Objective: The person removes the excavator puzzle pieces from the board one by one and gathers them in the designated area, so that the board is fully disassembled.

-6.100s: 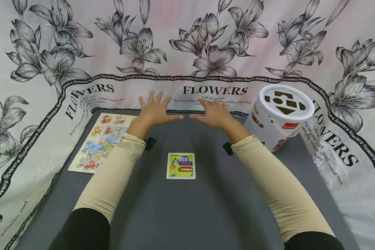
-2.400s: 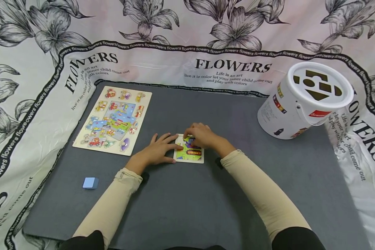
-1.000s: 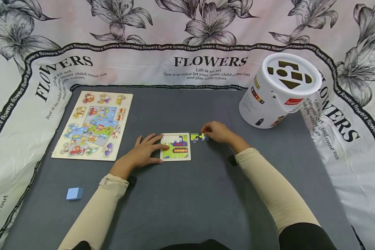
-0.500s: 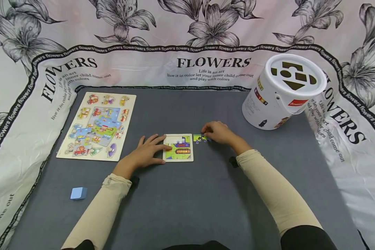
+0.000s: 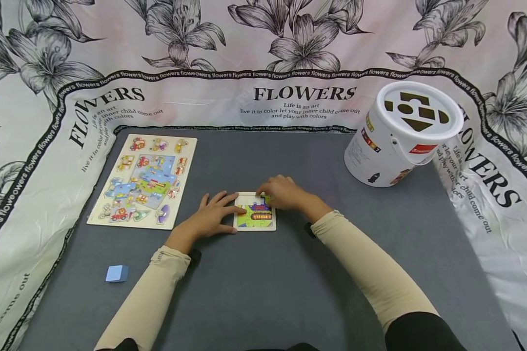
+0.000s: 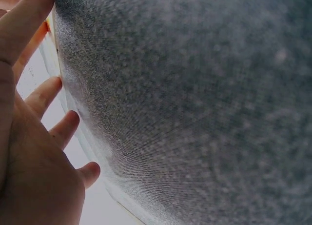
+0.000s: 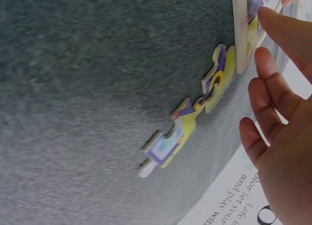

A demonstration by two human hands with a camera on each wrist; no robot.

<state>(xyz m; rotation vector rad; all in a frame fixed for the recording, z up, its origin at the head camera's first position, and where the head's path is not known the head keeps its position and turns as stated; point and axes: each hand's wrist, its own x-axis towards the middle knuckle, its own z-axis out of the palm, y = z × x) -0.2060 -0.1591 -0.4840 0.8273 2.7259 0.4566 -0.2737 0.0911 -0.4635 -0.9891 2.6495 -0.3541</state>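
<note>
A small square jigsaw puzzle tray with an excavator picture lies mid-table, its upper left part bare wood. My left hand rests at its left side, fingers spread, the index fingertip on the picture. At the upper right corner, my right hand pinches a green and purple puzzle piece with thumb and curled fingers. Two loose puzzle pieces, one by the tray's edge and another beyond it, lie on the table in the right wrist view. My right hand hides them in the head view.
A larger wooden picture puzzle board lies at the back left. A light blue block sits at the front left. At the back right stands a white lidded bucket with shaped holes. A flower-printed cloth hangs behind the grey table.
My right hand has let go of the loose pieces right of the tray and moved left onto the tray's upper right corner. My left hand keeps its place on the left side.
</note>
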